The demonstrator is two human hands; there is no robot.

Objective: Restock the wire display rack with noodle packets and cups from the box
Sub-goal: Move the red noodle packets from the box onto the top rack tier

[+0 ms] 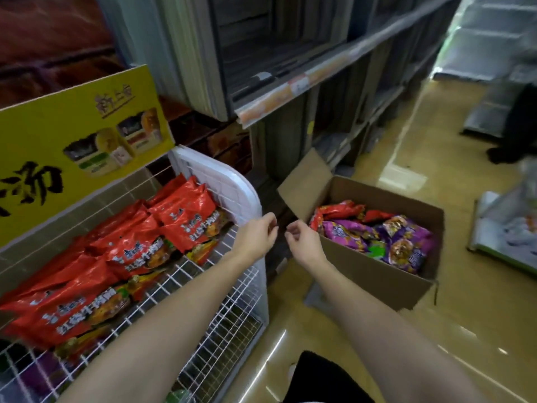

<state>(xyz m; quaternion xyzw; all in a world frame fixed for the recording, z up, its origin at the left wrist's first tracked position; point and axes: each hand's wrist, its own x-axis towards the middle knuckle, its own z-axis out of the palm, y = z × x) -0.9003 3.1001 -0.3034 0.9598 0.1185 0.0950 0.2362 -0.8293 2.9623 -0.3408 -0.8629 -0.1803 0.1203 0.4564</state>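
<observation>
1. Head view. White wire display rack (229, 181) at left; its upper shelf holds rows of red noodle packets (186, 219) leaning back against the tiled rear panel. A yellow printed sign (78, 135) with cup pictures stands above them.
2. Lower tier of the rack, seen through the mesh: dark and purple shapes, probably more packets, too blurred to say.
3. Cardboard box (377, 274) on the shiny yellow floor, just right of the rack, flaps open. Contents: purple noodle packets (374, 237) filling most of it, a few red packets (340, 212) at the far left corner. No cups identifiable in it.
4. Left hand (255, 237) hovers at the rack's right front corner, fingers loosely curled, holding nothing visible.
5. Right hand (302, 242) in the gap between rack and box, near the box's left wall, fingers also loosely curled and empty. The two hands are close together, not touching.
6. Behind: grey store shelving (305, 82) with an orange price strip along its edge.
</observation>
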